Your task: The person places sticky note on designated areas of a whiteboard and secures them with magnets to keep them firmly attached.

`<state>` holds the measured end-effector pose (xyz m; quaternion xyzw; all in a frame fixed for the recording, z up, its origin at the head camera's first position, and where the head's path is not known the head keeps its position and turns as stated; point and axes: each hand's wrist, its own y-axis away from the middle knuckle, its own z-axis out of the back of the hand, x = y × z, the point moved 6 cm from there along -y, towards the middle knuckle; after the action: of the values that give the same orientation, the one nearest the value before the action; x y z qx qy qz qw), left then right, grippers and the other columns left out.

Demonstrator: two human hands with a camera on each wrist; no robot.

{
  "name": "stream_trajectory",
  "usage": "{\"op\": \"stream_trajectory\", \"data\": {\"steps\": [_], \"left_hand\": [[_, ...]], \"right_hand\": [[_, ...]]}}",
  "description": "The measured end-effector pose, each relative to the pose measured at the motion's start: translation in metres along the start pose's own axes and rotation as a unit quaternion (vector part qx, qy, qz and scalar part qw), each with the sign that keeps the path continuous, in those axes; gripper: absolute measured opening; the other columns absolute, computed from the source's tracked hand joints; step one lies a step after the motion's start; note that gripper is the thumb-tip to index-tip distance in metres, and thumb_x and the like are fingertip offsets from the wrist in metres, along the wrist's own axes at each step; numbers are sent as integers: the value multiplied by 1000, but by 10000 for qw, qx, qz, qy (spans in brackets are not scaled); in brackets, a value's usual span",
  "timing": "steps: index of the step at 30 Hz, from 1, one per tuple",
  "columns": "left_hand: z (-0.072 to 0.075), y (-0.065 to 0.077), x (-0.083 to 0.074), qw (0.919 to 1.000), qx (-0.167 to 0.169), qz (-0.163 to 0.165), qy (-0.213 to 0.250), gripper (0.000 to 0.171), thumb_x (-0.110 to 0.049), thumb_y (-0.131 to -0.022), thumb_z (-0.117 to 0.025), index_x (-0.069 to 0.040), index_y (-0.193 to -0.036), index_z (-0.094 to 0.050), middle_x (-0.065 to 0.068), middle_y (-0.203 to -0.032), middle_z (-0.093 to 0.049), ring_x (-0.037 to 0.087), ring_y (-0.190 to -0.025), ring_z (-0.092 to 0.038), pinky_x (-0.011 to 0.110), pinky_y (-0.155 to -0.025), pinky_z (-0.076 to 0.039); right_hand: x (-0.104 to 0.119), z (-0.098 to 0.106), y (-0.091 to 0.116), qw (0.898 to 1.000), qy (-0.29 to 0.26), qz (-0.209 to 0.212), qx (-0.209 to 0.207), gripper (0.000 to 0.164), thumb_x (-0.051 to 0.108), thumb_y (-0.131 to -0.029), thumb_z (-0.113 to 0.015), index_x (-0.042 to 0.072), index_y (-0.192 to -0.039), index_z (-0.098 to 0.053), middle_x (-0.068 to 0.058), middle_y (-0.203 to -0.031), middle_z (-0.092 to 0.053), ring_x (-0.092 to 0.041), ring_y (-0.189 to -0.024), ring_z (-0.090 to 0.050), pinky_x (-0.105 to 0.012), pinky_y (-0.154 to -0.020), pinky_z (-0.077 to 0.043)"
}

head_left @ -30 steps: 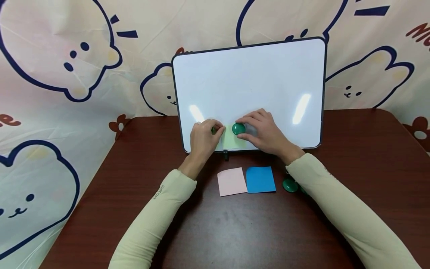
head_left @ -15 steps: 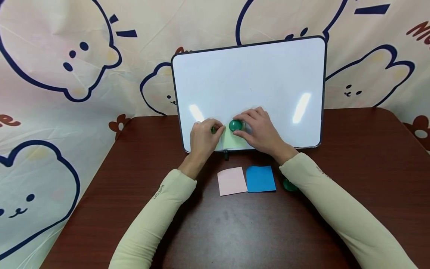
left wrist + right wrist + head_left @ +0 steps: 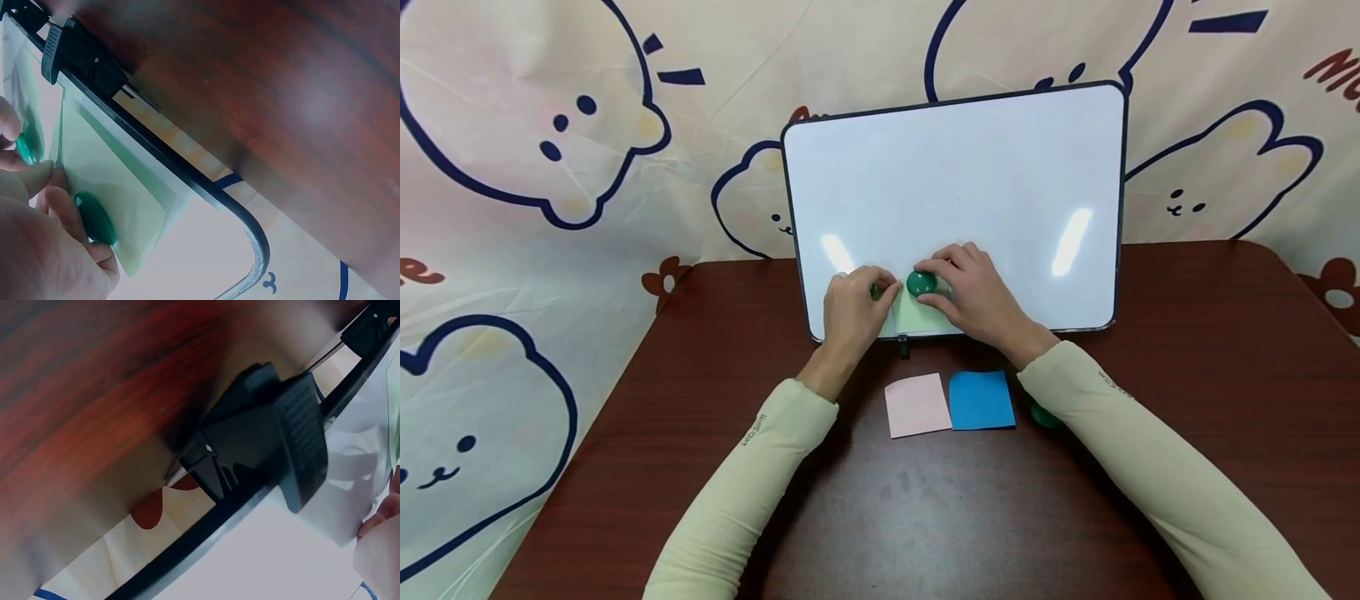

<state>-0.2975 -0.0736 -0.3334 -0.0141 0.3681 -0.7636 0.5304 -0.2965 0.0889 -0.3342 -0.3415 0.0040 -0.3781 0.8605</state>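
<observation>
The right hand (image 3: pixel 973 292) held a green magnet (image 3: pixel 921 283) between thumb and fingers, in front of the right-hand green sheet (image 3: pixel 917 318) on the lower whiteboard (image 3: pixel 955 183). Contact between magnet and sheet could not be confirmed. The left hand (image 3: pixel 852 310) was curled, its fingertips apparently pinching that sheet's near edge. In the inspector's judgement, the step in hand was fixing this sheet with the magnet; the next move called for seating the magnet flat while the left hand kept the paper aligned.

A pink sheet (image 3: pixel 917 406) and a blue sheet (image 3: pixel 982 401) lay side by side on the tabletop (image 3: pixel 865 517), with a spare magnet (image 3: pixel 1043 416) partly hidden by the right sleeve (image 3: pixel 1086 387).

The left wrist view disclosed a left-hand green sheet (image 3: pixel 122 194) bearing another magnet (image 3: pixel 94 217), both largely masked in the head view. The right wrist view showed a black clip (image 3: pixel 250 437) at the board's edge, but not the held magnet.
</observation>
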Motion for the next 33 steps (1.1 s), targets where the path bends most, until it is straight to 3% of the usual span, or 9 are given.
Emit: {"op": "stream_trajectory", "data": {"steps": [23, 33], "left_hand": [[-1, -1, 0, 9999, 50, 103, 39, 16, -25, -91, -74, -10, -95, -77, 4, -88, -77, 18, -77, -67, 33, -69, -44], [3, 0, 1, 9997, 58, 185, 166, 16, -24, -90, -75, -10, -96, -78, 5, -90, -78, 18, -81, -69, 33, -73, -49]], "right_hand": [[-3, 0, 0, 9999, 124, 18, 59, 38, 27, -92, -73, 11, -126, -66, -12, -120, -62, -30, -107, -55, -47, -92, -44], [-6, 2, 2, 9998, 77, -45, 203, 47, 31, -94, -70, 12, -135, -57, -11, -121, -62, -27, -110, -57, -48, -97, -45]]}}
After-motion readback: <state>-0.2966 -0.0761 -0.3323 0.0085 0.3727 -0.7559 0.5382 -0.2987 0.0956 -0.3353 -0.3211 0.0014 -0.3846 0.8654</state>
